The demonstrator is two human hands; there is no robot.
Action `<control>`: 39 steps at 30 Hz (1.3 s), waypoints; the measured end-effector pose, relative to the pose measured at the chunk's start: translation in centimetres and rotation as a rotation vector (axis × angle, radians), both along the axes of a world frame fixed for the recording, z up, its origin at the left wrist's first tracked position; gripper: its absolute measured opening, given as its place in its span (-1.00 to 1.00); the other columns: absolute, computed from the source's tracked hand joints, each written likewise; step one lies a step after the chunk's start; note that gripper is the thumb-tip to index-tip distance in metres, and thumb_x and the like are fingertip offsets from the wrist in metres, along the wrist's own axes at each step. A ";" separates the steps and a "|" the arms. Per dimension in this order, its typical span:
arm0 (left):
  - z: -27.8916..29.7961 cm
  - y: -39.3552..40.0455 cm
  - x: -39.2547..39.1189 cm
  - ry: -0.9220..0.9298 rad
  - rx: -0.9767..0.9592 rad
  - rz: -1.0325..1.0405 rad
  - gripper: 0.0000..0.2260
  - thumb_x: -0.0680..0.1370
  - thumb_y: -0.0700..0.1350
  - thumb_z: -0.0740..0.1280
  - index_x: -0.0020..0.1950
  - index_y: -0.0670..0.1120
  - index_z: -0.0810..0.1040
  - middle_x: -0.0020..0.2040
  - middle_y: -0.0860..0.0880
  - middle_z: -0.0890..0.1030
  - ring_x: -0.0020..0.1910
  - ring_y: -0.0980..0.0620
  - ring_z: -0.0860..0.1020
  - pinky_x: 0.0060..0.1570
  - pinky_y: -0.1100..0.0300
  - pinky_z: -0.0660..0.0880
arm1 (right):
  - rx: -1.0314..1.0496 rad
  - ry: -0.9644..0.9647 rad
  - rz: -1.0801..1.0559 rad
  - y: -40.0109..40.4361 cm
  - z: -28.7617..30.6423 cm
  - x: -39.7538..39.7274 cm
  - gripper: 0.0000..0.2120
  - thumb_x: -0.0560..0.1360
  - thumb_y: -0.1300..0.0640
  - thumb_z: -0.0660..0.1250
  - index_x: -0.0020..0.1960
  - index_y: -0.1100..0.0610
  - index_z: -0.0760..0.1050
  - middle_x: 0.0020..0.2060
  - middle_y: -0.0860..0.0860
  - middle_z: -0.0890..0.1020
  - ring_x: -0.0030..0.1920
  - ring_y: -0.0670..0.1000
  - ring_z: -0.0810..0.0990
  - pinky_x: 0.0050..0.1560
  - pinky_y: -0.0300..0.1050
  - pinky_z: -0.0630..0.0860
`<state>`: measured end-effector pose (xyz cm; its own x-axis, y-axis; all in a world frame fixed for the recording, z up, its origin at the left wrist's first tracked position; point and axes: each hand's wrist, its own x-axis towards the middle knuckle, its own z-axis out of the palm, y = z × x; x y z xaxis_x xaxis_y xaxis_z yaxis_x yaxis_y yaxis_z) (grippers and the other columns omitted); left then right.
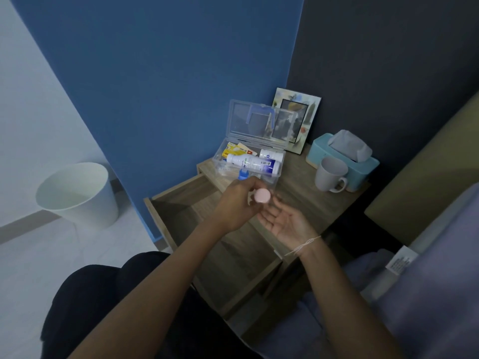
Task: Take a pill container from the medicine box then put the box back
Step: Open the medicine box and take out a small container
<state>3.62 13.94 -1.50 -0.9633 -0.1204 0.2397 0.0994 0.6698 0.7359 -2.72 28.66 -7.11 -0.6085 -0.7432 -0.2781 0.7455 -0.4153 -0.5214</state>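
A clear plastic medicine box [278,174] stands on the wooden bedside table with its lid [259,123] raised. Inside lie a white bottle with a blue label [252,164], a second white bottle [270,154] and yellow packets [233,150]. My left hand [234,203] holds a small pill container with a round pink cap [262,195] just in front of the box. Right beside it, my right hand [283,220] is palm up with fingers spread, empty. A blue latch [243,174] shows at the box's front.
The table's drawer [178,200] is pulled out to the left, below my hands. A white mug [330,174], a teal tissue box [344,156] and a picture frame [298,117] stand behind and right. A white bin [77,193] is on the floor at left; a bed at right.
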 end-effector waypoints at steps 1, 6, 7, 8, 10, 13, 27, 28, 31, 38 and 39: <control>0.0 0.0 -0.1 -0.006 -0.003 -0.005 -0.74 0.41 -0.23 0.45 0.08 -0.13 0.55 0.05 -0.05 0.63 0.05 0.00 0.52 0.04 0.16 0.44 | 0.006 0.018 -0.001 0.0 -0.1 0.0 -0.79 0.43 0.23 0.40 0.05 0.14 0.67 0.09 0.17 0.69 0.12 0.10 0.66 -0.02 -0.03 0.62; 0.7 -0.4 -0.5 -0.006 -0.036 -0.106 -0.67 0.42 -0.24 0.43 0.18 -0.11 0.55 0.08 -0.05 0.58 -0.05 0.03 0.57 -0.10 0.42 0.41 | 0.030 -0.050 -0.049 0.0 -0.7 -0.3 -0.63 0.35 0.15 0.51 0.13 0.20 0.61 0.10 0.19 0.68 0.10 0.10 0.67 -0.04 -0.06 0.62; 0.8 -0.5 -0.6 -0.013 -0.070 -0.119 -0.67 0.44 -0.23 0.43 0.19 -0.10 0.56 0.07 -0.07 0.58 -0.07 0.03 0.57 -0.08 0.36 0.43 | 0.029 -0.061 -0.057 0.1 -0.7 -0.3 -0.64 0.35 0.15 0.50 0.12 0.21 0.62 0.08 0.19 0.68 0.08 0.10 0.67 -0.03 -0.06 0.62; 0.9 -0.5 -0.7 -0.023 -0.105 -0.115 -0.70 0.46 -0.19 0.42 0.19 -0.10 0.56 0.06 -0.10 0.59 -0.07 0.01 0.57 -0.04 0.27 0.46 | 0.026 -0.067 -0.063 0.1 -0.7 -0.3 -0.65 0.36 0.15 0.49 0.12 0.23 0.61 0.07 0.19 0.69 0.07 0.10 0.68 -0.03 -0.07 0.63; 0.9 -0.6 -0.9 -0.049 -0.174 -0.064 -0.73 0.50 -0.03 0.38 0.16 -0.10 0.58 0.02 -0.13 0.61 -0.06 -0.03 0.57 0.02 0.08 0.52 | 0.015 -0.063 -0.067 0.0 -0.8 -0.1 -0.70 0.39 0.17 0.45 0.10 0.23 0.61 0.04 0.18 0.69 0.06 0.08 0.68 -0.04 -0.08 0.63; 0.8 -0.6 -0.9 -0.085 -0.166 -0.048 -0.54 0.48 0.07 0.38 0.32 -0.07 0.47 0.15 -0.11 0.57 0.07 -0.05 0.55 0.08 0.03 0.53 | 0.016 -0.063 -0.081 -0.1 -0.8 0.1 -0.75 0.41 0.17 0.41 0.06 0.22 0.65 0.02 0.16 0.71 0.05 0.06 0.69 -0.08 -0.11 0.63; 0.2 -0.5 -4.0 -0.141 -0.230 -0.191 -0.68 0.42 -0.26 0.43 0.15 -0.06 0.59 0.11 -0.12 0.54 -0.11 0.06 0.46 -0.03 0.23 0.42 | -0.003 -0.208 -0.185 -0.5 -1.9 -0.5 -0.77 0.40 0.17 0.39 -0.02 0.27 0.66 -0.08 0.16 0.70 -0.07 0.07 0.71 -0.03 -0.05 0.65; 0.1 -0.7 -4.2 -0.148 -0.226 -0.196 -0.68 0.41 -0.25 0.45 0.14 -0.06 0.59 0.10 -0.12 0.54 -0.12 0.06 0.46 -0.04 0.22 0.43 | 0.002 -0.212 -0.177 -0.4 -1.8 -0.6 -0.78 0.40 0.18 0.39 -0.03 0.28 0.67 -0.09 0.17 0.70 -0.08 0.08 0.71 -0.03 -0.05 0.65; -0.3 -1.1 -4.6 -0.162 -0.170 -0.200 -0.70 0.40 -0.27 0.46 0.12 -0.13 0.58 0.07 -0.14 0.58 -0.10 -0.02 0.57 -0.03 0.12 0.55 | 0.025 -0.232 -0.174 0.1 -2.1 -0.9 -0.71 0.39 0.20 0.39 0.09 0.28 0.61 -0.07 0.21 0.71 -0.07 0.12 0.71 -0.06 -0.04 0.65; -3.5 -1.2 -5.1 -0.199 0.129 -0.054 -0.76 0.40 -0.29 0.47 0.05 -0.22 0.56 0.01 -0.14 0.65 -0.07 -0.04 0.62 -0.06 0.26 0.55 | 0.124 -0.163 -0.221 1.9 -3.6 -1.9 -0.62 0.41 0.22 0.36 0.23 0.17 0.56 0.15 0.23 0.64 0.15 0.15 0.64 0.01 -0.02 0.62; -4.3 -1.2 -5.2 -0.215 0.169 -0.019 -0.75 0.40 -0.27 0.47 0.05 -0.21 0.56 0.02 -0.14 0.65 -0.09 -0.01 0.61 -0.11 0.32 0.54 | 0.140 -0.144 -0.226 2.2 -4.0 -2.0 -0.61 0.41 0.22 0.37 0.24 0.17 0.55 0.16 0.22 0.64 0.16 0.14 0.64 0.01 -0.03 0.62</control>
<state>-1.62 12.73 -5.83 -0.9924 -0.1224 0.0078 -0.0594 0.5348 0.8429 -4.69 30.86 -11.09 -0.7009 -0.5419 -0.4638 0.7128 -0.5107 -0.4807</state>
